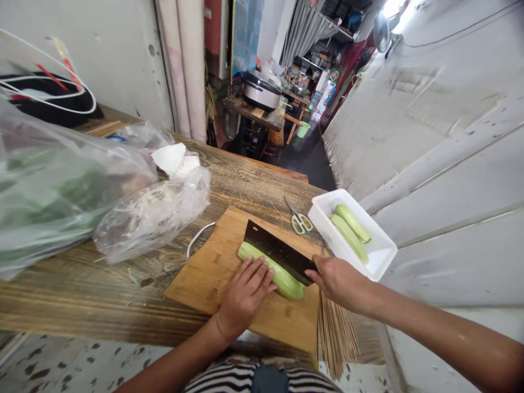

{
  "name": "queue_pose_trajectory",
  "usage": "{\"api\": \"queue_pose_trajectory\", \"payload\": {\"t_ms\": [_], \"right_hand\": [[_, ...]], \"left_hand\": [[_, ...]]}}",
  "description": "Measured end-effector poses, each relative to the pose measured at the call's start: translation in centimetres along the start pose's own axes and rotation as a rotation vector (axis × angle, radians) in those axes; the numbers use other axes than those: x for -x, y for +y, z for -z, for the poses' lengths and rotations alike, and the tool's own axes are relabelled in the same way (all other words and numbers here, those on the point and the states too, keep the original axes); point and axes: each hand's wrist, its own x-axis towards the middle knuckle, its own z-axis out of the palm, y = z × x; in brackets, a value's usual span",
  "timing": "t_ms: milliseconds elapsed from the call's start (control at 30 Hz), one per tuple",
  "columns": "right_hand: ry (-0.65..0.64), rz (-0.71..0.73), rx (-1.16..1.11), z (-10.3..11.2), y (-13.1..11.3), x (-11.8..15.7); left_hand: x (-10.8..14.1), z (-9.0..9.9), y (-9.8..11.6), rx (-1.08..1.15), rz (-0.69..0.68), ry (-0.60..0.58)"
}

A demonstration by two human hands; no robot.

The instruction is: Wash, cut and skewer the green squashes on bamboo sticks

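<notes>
A pale green zucchini point(289, 283) lies lengthwise on a wooden cutting board point(204, 273). My left hand point(245, 292) presses on it, fingers bent over its near side and holding it against the board. In my right hand point(333, 278) is the handle of a dark, broad-bladed cleaver point(278, 248). Its blade stands along the far side of the zucchini, close against it; whether the edge has entered the flesh is hidden. Two more zucchinis point(347, 237) rest in a white plastic container point(325, 221) to the right of the board.
Scissors point(301, 222) lie beyond the board, and a bundle of thin wooden skewers point(336, 333) sits at its right edge. Plastic bags, one with white shreds point(153, 213) and one with greens point(69, 191), occupy the table's left. A wall borders the right side.
</notes>
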Motion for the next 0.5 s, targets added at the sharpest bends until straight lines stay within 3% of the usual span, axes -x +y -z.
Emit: {"api": "queue_pose_trajectory", "payload": {"t_ms": [200,333,500], "right_hand": [[-0.133,0.027,-0.026,0.2,-0.7,-1.9],[-0.171,0.056,-0.026,0.3,-0.4,-2.2],[-0.181,0.123,-0.022,0.7,-0.4,-2.0]], "left_hand": [[0.1,-0.4,-0.4,0.038,0.005,-0.019],[0.0,-0.5,-0.6,0.052,-0.005,-0.055],[0.0,-0.9,-0.5,0.027,-0.030,-0.019]]}}
